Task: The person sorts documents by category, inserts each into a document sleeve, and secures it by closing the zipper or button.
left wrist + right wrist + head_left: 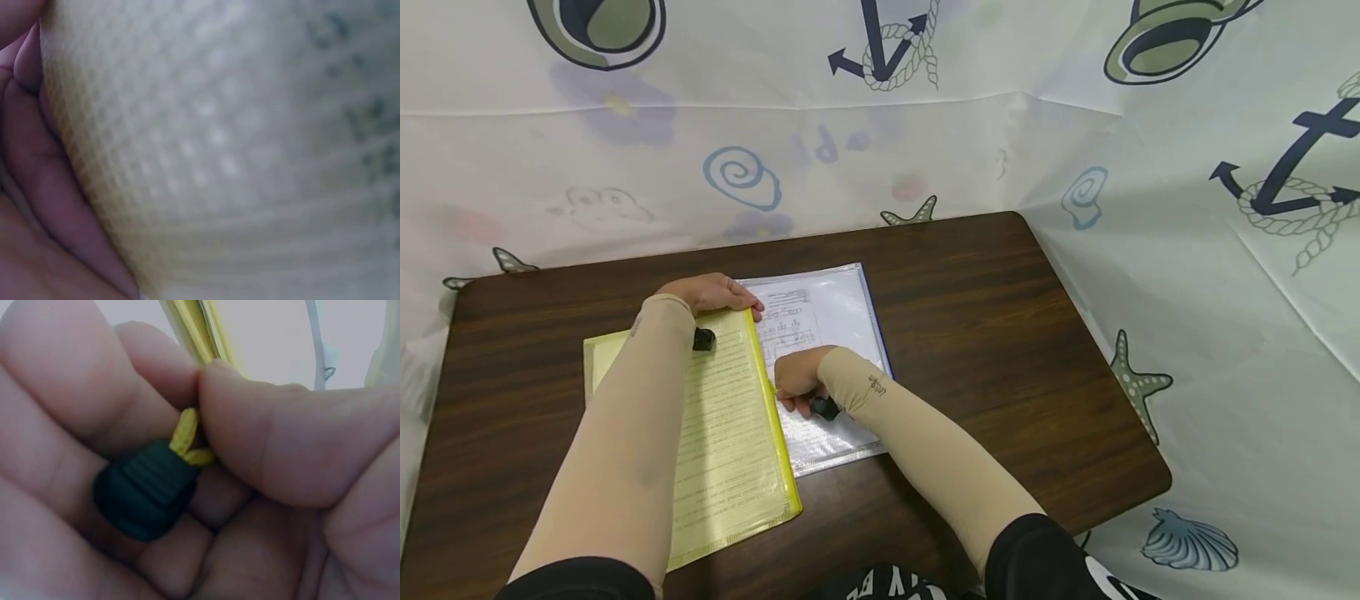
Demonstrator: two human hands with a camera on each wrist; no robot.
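- The right hand [795,382] is curled tight at the right edge of the yellow folder [730,433], about halfway along that edge; its thumb and fingers [81,381] pinch a dark ribbed zipper pull [147,494] with a short yellow cord tab [186,434] coming out of its top.
- In the right wrist view the pull sits in the hollow of the hand, with the folder's yellow edge [194,331] just beyond the fingertips.
- The left hand [715,292] lies flat on the far right corner of the yellow folder, fingers stretched out and pressing down, its fingertips reaching just onto the clear folder.
- The left wrist view shows only a blurred close-up of pale mesh-textured plastic [237,156] with the edge of the hand [37,187] against it.
- The yellow folder lies on the near left part of the worktop [985,333], with printed sheets visible through its cover.
- A clear folder [835,333] with a blue edge lies just right of it and partly under it, holding a printed form.
- Both forearms wear beige sleeves [625,450].
- A white curtain [1187,250] printed with anchors, shells and starfish hangs around the far and right sides of the worktop.
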